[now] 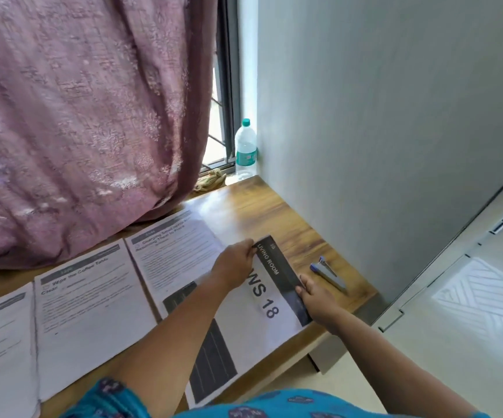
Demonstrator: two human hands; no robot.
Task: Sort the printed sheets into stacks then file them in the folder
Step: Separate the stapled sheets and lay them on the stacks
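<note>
My left hand (234, 264) and right hand (316, 297) pinch the "LIVING ROOM" sheet (277, 292) with curled fingers near the worktop's (304, 233) right edge.

We find bare counter (244, 212) between the printed sheets (93, 300) and the wall (364, 116), narrowed by the stapler (330, 273) beside it and the curtain (87, 116) draping behind.
</note>
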